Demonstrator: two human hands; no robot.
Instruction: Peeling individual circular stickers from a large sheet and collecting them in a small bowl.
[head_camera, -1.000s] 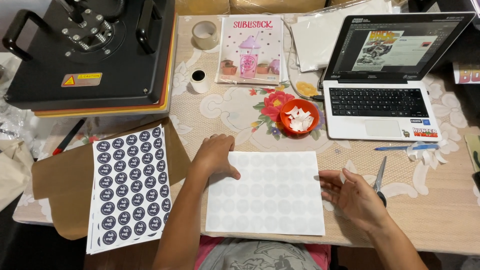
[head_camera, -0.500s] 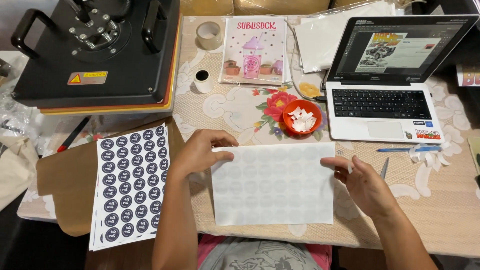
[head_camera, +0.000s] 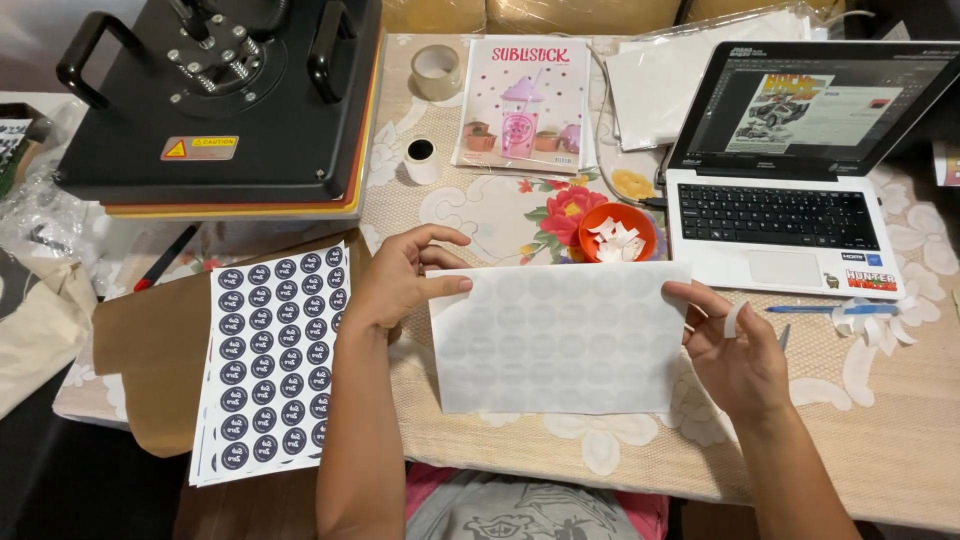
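Observation:
A white sheet (head_camera: 560, 335) with faint round die-cut shapes is lifted off the table and tilted toward me. My left hand (head_camera: 405, 275) pinches its upper left corner. My right hand (head_camera: 735, 345) grips its right edge, with a small strip of white tape stuck on one finger. To the left lies a sheet of dark round stickers (head_camera: 272, 365) on brown paper (head_camera: 140, 350).
A black heat press (head_camera: 220, 95) stands at the back left. A white laptop (head_camera: 790, 140) is open at the back right. An orange bowl of white scraps (head_camera: 617, 232), tape rolls (head_camera: 436, 72), a pink packet (head_camera: 525, 105) and a blue pen (head_camera: 830, 309) lie around.
The white sheet lay flat on the table under my left hand; both hands have now picked it up by its sides and raised it.

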